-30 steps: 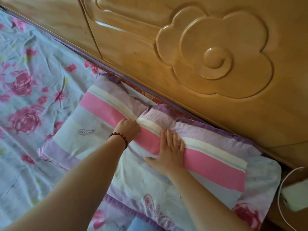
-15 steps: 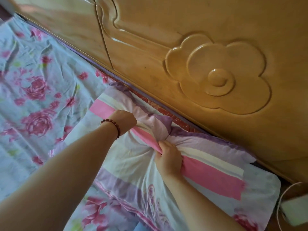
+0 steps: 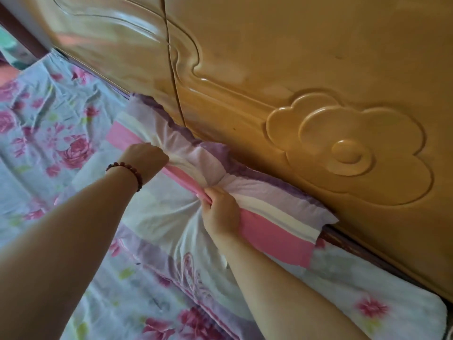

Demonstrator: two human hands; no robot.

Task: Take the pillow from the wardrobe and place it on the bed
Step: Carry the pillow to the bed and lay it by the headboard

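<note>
My left hand [image 3: 144, 155], with the dark red bead bracelet [image 3: 127, 169] at its wrist, was closed in a fist on a bunch of cloth near the far edge of the striped pink, white and lilac fabric pillow [image 3: 277, 231]. My right hand [image 3: 220, 209] pinched a gathered fold of the same case near the middle, fingers curled round it, and creases ran out from both grips. The pillow lay on the pale blue, rose-printed bed [image 3: 49, 143]. Its purple-trimmed long edge sat against the glossy honey-coloured wooden panel with a carved flower [image 3: 343, 148]; I could not tell whether that was a wardrobe door or a headboard.

From the way the cloth puckered and the filling gave under my fingers, I took the pillow to be light and very soft, with no stiffness to hold its shape. The case looked loose on the filling, so a grip on cloth alone would likely drag the cover and leave the stuffing behind. I reckoned it neither slippery nor fragile; rough handling would only rumple it. The better hold, to my mind, was at the two short ends, or under the body with spread palms, taking filling and case together. As it already rested on the bed, I judged the placing nearly done, with only straightening left.
</note>
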